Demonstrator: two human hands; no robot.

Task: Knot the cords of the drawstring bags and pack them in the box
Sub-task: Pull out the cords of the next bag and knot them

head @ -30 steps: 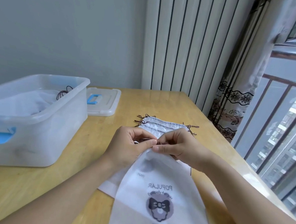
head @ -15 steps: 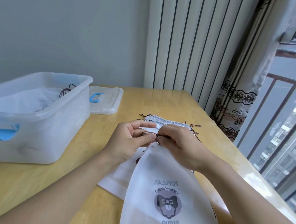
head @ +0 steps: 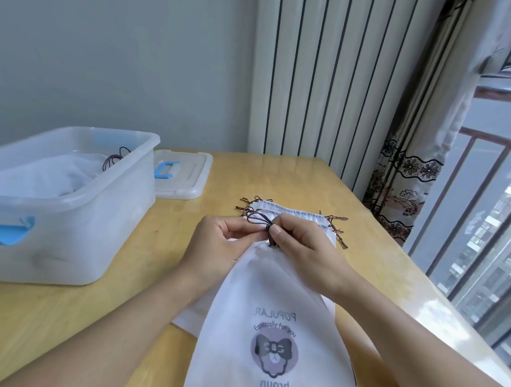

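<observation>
A white drawstring bag (head: 273,320) lies gathered at the table's (head: 97,309) near edge. At its neck, the left hand (head: 219,245) and right hand (head: 300,247) pinch its dark cord (head: 258,219), fingertips clamped together. Beyond lie flat bags (head: 294,215). The box (head: 67,211) sits at the left edge, its lid (head: 183,174) behind.

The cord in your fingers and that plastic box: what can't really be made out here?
Head view only:
- Cord: whether the knot is finished; the right hand and left hand pinch over it.
- Box: how many bags are inside; its cloudy wall blurs them.
- Bag pile: the count; the held bag covers it.
</observation>
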